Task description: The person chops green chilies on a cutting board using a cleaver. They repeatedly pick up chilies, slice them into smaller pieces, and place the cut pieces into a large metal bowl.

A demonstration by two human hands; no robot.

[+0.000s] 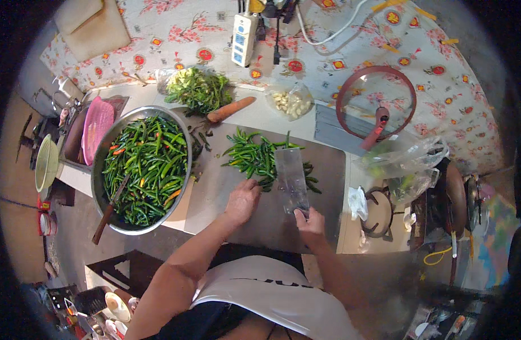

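My right hand (312, 226) grips the handle of a Chinese cleaver (291, 180), its broad blade lying across the right part of a pile of green chili peppers (254, 155). Cut pepper pieces show to the right of the blade. My left hand (243, 200) rests with curled fingers at the near edge of the pile; whether it pinches any peppers is hidden. Beneath all this lies a flat metal cutting board (226, 208). On the left, a large steel bowl (188, 127) is heaped with green peppers and a few red ones, with a wooden-handled knife (108, 216) across its rim.
Behind the board are leafy greens (196, 89), a carrot (231, 109) and a bag of peeled garlic (291, 104). A glass lid (376, 102) leans at the back right, near plastic bags (409, 161) and a gas burner (377, 212). A pink basket (98, 127) sits in the sink.
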